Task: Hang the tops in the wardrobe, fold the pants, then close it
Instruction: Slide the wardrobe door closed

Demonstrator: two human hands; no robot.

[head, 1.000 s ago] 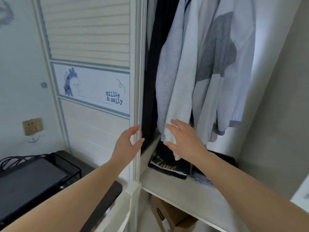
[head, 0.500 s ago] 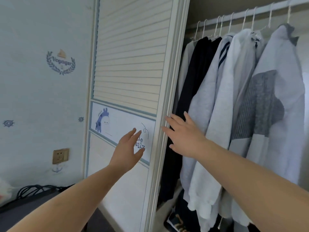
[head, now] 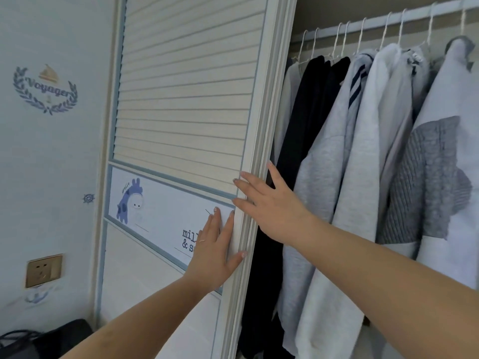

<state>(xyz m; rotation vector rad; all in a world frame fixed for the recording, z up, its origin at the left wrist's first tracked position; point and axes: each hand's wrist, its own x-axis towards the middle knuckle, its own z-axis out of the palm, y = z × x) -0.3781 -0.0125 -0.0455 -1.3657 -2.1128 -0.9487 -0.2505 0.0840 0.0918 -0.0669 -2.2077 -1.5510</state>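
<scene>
Both hands work the sliding door (head: 186,104) of the wardrobe. The left hand (head: 213,257) lies flat on the door's printed panel (head: 160,216), fingers straight and slightly spread, thumb against the door's edge frame (head: 261,130). The right hand (head: 272,208) is also flat and holds nothing; its straight fingers rest on that same frame, with one finger reaching over toward the opening. The tops (head: 363,156) hang on white hangers from the rail (head: 388,19), packed side by side, dark ones nearest the door and grey and white ones further right. No pants are in view, so their state cannot be told. Judging by this, the step in hand is closing the wardrobe, the last of the task. The next move calls for a steady sideways push toward the right, with the fingers kept off the closing edge and the nearest dark sleeve kept out of the gap. Left of the door, the wall (head: 51,164) carries a "Voyager" emblem (head: 45,90) and a brass socket (head: 44,270); cables (head: 15,336) lie at the lower left.
</scene>
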